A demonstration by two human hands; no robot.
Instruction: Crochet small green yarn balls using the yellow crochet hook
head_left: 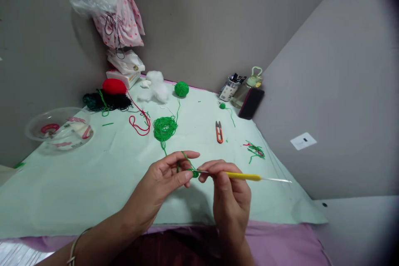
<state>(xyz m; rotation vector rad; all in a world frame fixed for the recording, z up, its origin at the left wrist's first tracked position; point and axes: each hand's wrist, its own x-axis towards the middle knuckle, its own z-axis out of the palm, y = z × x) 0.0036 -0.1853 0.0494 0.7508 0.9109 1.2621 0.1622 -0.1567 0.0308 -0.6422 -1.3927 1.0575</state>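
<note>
My left hand (168,174) pinches a small green crochet piece (195,173) between thumb and fingers. Green yarn runs over its raised index finger. A crochet hook (243,176) with a yellow handle lies in my right hand (232,195), gripped like a pen. The hook's left tip is at the crochet piece; its other metal end points right. Behind my left hand is a loose heap of green yarn (165,128), with a strand leading toward that hand. Another strand joins the heap to a green yarn ball (181,89).
Orange thread snips (219,133) and green yarn scraps (256,150) lie to the right. A phone (251,104) leans on a bottle (241,93). Leftward are a clear plastic tub (59,141), red yarn (114,87), black yarn (116,102) and white stuffing (158,89). Walls stand behind and right.
</note>
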